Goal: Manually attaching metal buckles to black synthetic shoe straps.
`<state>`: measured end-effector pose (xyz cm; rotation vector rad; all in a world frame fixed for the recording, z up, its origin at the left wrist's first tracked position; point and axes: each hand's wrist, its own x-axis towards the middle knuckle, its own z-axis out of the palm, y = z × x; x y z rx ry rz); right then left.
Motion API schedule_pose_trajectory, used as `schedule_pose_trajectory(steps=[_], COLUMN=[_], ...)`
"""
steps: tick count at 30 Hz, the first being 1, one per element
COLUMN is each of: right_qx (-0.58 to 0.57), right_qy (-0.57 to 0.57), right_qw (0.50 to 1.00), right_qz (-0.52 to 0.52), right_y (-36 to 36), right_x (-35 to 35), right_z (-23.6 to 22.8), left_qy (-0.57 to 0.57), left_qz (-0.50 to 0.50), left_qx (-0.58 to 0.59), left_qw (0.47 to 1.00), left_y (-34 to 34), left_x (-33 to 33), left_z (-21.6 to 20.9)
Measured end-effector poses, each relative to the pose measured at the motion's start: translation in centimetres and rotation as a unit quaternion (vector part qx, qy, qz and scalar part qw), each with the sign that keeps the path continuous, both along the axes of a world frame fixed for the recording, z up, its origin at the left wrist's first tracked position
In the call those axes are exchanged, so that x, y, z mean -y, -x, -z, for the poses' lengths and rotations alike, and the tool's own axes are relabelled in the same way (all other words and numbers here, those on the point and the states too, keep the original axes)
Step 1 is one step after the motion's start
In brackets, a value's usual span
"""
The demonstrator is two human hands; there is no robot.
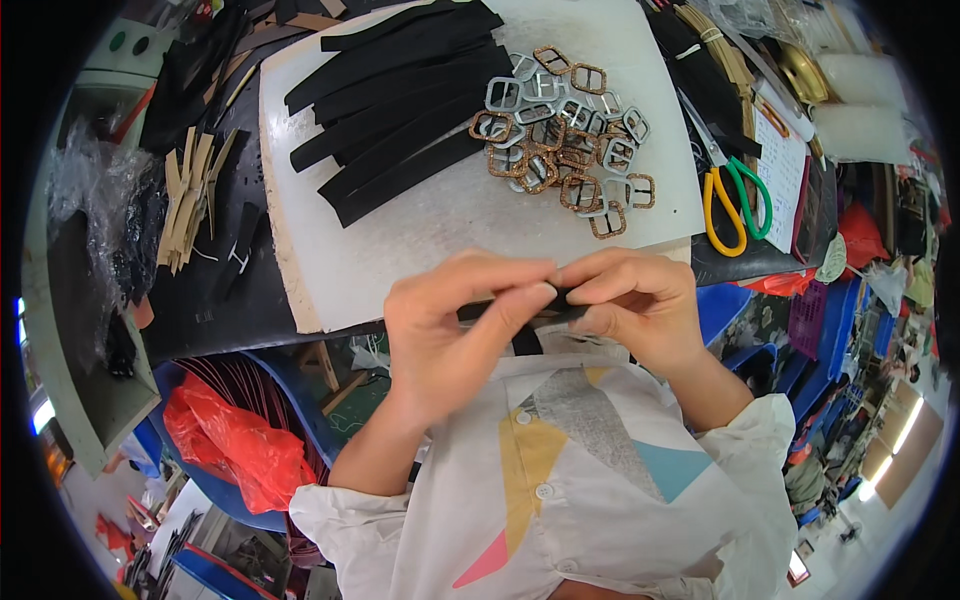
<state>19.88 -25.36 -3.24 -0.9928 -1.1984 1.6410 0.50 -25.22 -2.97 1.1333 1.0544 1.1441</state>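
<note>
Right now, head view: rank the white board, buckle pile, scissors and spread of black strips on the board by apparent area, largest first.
1. White board
2. Spread of black strips
3. Buckle pile
4. Scissors, long but slender

Board's extent includes parts covered by things.

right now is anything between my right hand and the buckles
Nothing visible: just the white board shows between the right hand, which pinches a dark piece, and the buckles. The scissors lie off to the right.
</note>
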Motion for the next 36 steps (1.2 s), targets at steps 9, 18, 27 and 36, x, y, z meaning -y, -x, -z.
schedule_pose_trajectory(steps=[9,18,27,36], right_qx=[0.137,0.221,0.237,0.279], right_qy=[-0.089,-0.262,-0.286,-0.378], right_qw=[0.979,0.923,0.912,0.879], right_qz=[0.122,0.174,0.173,0.085], right_y=[-1.1,0.9,2.7,1.9], right_x=[-0.6,-2.0,-1.6,-1.9], right_z=[-0.1,0.2,-0.2,-1.1], left_qy=[-0.177,0.097,-0.140,-0.294], left_qz=[-0.156,-0.156,-0.186,-0.161], left_qx=[-0.467,-0.012,-0.186,-0.324], left_qw=[0.852,0.983,0.955,0.885], left_y=[-2.0,-1.7,-1.7,-1.4], left_x=[-5.6,-3.1,-0.2,0.2], left_z=[2.2,0.0,0.5,0.7])
